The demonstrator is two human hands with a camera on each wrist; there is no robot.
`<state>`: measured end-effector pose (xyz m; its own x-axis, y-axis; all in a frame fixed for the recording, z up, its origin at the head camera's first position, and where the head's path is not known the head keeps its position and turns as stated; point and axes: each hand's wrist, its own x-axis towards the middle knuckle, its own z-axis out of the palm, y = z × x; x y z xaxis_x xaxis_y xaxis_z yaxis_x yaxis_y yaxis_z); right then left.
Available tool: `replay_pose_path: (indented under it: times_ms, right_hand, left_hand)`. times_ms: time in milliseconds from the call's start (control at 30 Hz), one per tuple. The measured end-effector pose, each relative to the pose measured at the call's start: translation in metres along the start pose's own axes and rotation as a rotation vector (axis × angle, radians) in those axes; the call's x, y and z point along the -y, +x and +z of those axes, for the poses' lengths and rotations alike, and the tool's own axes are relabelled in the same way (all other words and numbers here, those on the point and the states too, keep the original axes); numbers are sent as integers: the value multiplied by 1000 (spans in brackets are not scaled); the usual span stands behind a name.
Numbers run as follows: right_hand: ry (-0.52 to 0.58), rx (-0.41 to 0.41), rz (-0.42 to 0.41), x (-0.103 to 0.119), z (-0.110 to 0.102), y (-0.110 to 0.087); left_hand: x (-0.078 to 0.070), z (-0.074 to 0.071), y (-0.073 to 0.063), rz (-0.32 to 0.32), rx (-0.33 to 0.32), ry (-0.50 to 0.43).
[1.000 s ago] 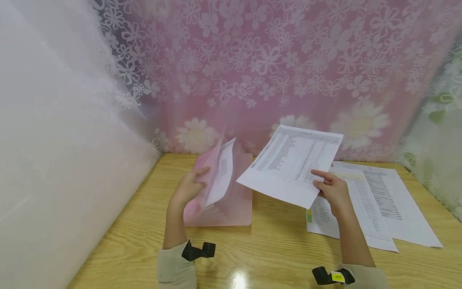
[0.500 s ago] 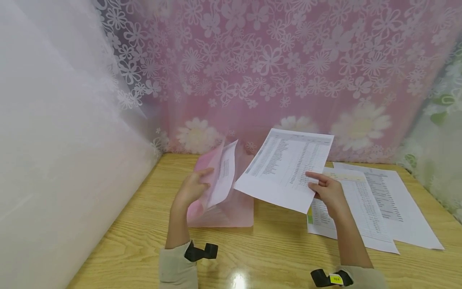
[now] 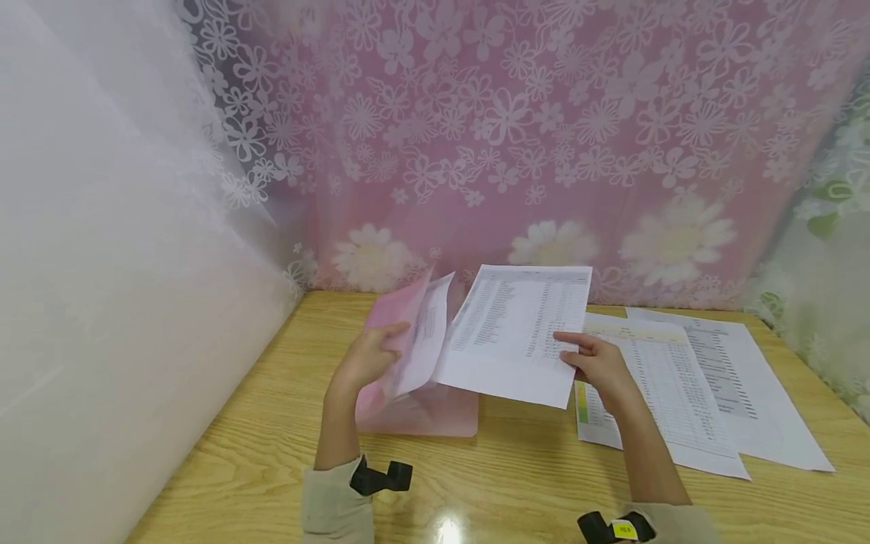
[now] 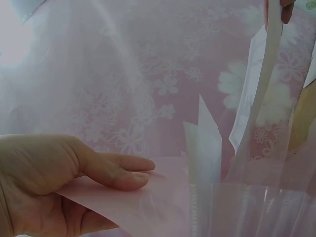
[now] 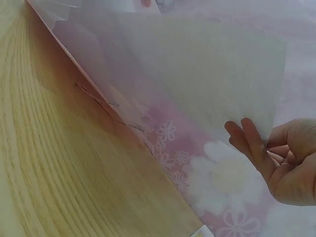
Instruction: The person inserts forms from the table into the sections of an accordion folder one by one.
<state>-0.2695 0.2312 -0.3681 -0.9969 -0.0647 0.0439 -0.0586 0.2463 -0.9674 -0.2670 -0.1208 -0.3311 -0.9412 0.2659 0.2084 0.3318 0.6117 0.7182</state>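
held sheet (image 3: 513, 336): print's way too tiny, can't read it
far-right sheet (image 3: 761, 385): partly hidden under its neighbour (image 3: 666, 385), can't see that bit

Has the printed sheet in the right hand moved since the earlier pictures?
Yes. In the head view, the printed sheet has shifted left and lower against the floral backdrop, toward the pink folder.

The sheets (image 3: 513, 332) and yellow label (image 3: 624, 530) show only illegible print.
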Motion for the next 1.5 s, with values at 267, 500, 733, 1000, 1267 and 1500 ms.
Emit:
replay_pose_path:
  times_ms: [267, 500, 733, 1000, 1267, 1500]
  right_hand:
    - [-4, 84, 25, 0, 8, 1]
    - [73, 135, 44, -3, 13, 2]
    - [92, 160, 56, -12, 21, 5]
    - [80, 185, 41, -12, 39, 17]
    - [51, 190, 45, -2, 65, 36]
    - [58, 186, 53, 2, 97, 50]
  left_hand:
    - [-1, 0, -2, 11, 20, 22]
    - [1, 1, -3, 31, 28, 27]
    - [2, 3, -2, 52, 32, 26]
    - [1, 3, -1, 54, 39, 22]
    - [2, 1, 0, 72, 40, 51]
    - [2, 2, 0, 57, 43, 59]
